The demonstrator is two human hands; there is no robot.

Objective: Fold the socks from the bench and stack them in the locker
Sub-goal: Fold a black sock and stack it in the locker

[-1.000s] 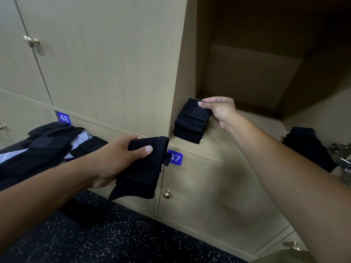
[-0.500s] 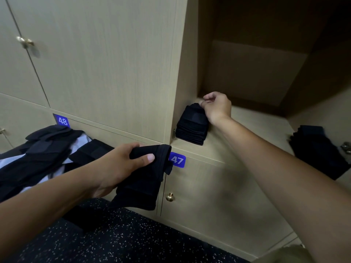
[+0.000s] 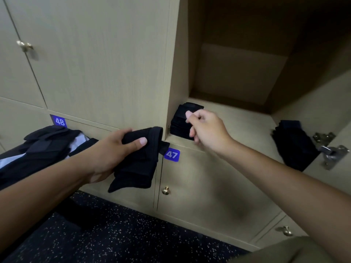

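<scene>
Two stacks: folded socks (image 3: 180, 122) just behind right fingertips; another stack (image 3: 294, 143) far right on the locker (image 3: 237, 126) shelf.
Left hand (image 3: 112, 150): thumb and fingers clamp a dark sock (image 3: 138, 164).
Right hand (image 3: 207, 128): loosely curled, holding nothing.
Around: hinge (image 3: 330, 150), tag 47 (image 3: 171, 154), clothes pile (image 3: 43, 147).
Change: right hand has let go of the stack and drawn back.
</scene>
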